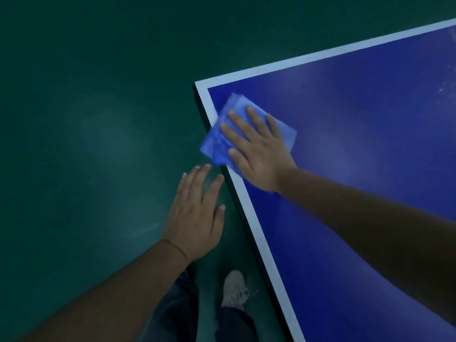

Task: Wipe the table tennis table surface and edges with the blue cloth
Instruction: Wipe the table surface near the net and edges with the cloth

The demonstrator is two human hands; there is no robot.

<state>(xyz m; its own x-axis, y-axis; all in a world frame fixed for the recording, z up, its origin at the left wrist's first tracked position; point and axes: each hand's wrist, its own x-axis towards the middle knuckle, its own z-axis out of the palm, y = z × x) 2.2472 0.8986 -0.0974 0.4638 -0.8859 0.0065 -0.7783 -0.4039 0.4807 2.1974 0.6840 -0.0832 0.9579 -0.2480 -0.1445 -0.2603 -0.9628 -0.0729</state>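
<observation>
At the corner of the blue white-edged table tennis table (357, 119), your right hand (256, 154) presses flat, fingers spread, on the folded blue cloth (217, 141), its long side running along the edge and overhanging it; left hand (197, 218) open, holding nothing.

The right hand (259, 154) presses flat on the blue cloth (217, 141) at the counter (357, 107) corner, overhanging its white edge; the left hand (197, 218) hovers open beside it above the green floor (86, 119).

Two hands (197, 218), one cloth (222, 141), one table (357, 119)
</observation>
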